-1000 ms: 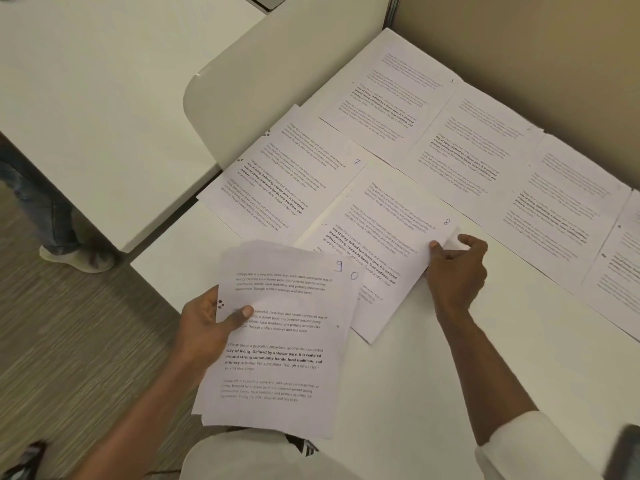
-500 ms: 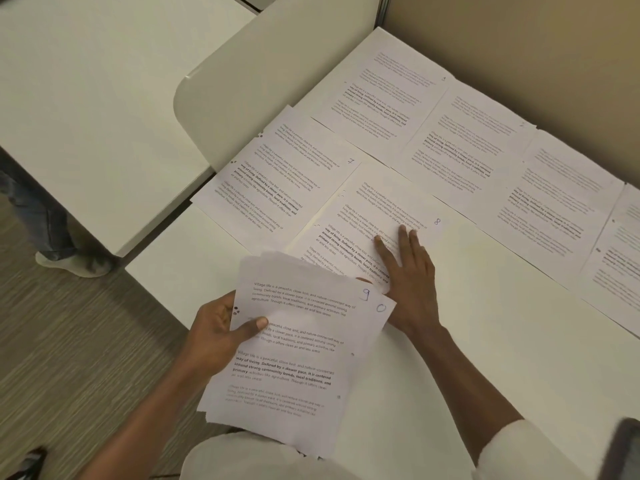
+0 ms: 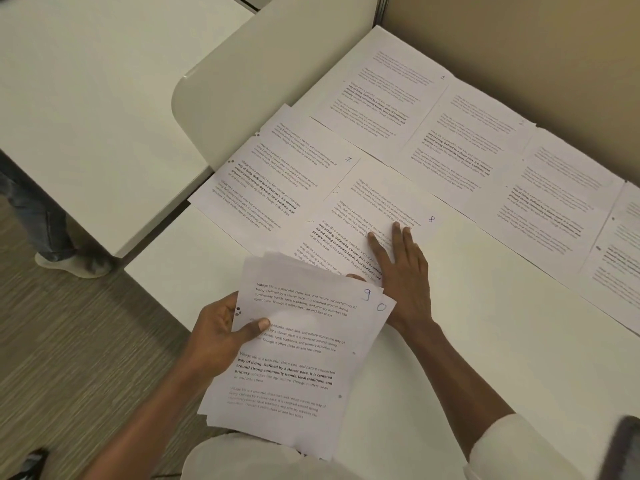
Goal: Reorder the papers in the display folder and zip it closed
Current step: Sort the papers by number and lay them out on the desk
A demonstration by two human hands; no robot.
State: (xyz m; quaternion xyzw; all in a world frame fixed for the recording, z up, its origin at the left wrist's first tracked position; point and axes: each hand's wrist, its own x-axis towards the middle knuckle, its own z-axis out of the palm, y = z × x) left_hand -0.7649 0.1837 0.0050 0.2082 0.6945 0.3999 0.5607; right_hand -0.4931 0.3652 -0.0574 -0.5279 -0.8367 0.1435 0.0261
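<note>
Across the white table (image 3: 485,341) numbered sheets (image 3: 450,140) lie in rows; the right hand (image 3: 405,271) presses flat, fingers straight, on sheet 8 (image 3: 374,199). The left hand (image 3: 218,334) grips the stack (image 3: 298,368), page 9 uppermost, just beside it.

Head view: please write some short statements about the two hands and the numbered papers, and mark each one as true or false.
1. The left hand grips a stack of papers. True.
2. The right hand hangs in the air and touches nothing. False: it lies flat, fingers straight, on the sheet marked 8.
3. The top sheet of the stack of papers bears a handwritten 9. True.
4. The sheet marked 7 lies to the right of the sheet marked 8. False: it lies to the left of it.
</note>
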